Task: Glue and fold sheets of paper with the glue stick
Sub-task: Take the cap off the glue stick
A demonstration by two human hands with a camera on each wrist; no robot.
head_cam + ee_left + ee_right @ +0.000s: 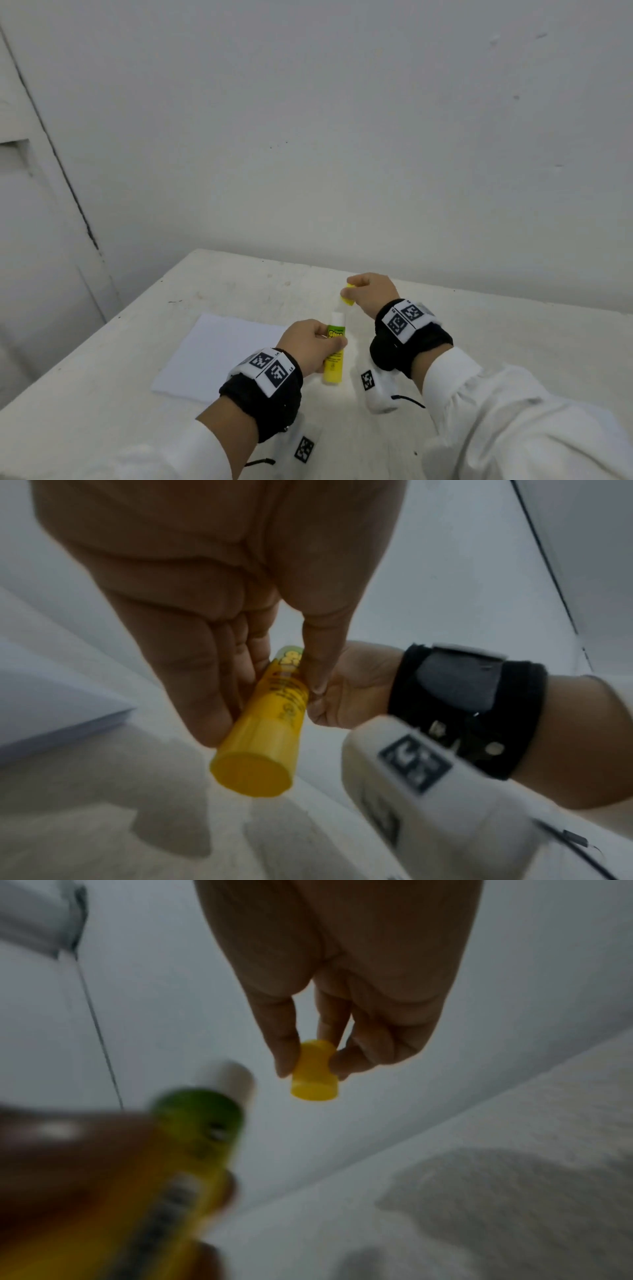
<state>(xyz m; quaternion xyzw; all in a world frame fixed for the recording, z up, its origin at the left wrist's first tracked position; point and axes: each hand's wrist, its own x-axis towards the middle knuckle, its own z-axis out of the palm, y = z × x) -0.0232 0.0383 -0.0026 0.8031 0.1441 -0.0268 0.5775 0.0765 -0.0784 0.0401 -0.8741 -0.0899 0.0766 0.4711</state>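
Observation:
My left hand [310, 344] grips a yellow glue stick [334, 356] with a green label, held above the table with its white glue tip pointing away from me. In the left wrist view the glue stick [270, 723] lies between the fingers and thumb of my left hand [274, 674]. My right hand [368, 291] pinches the yellow cap [348, 295], which is off the stick and just beyond its tip. The right wrist view shows the cap [315, 1073] between thumb and fingers, with the glue stick [192, 1153] blurred at lower left. A stack of white paper [219, 353] lies on the table left of my hands.
The white table [513, 342] stands against a pale wall, its far edge just behind my right hand. A door frame [51, 154] runs down the left. The paper stack [61, 710] shows at the left of the left wrist view.

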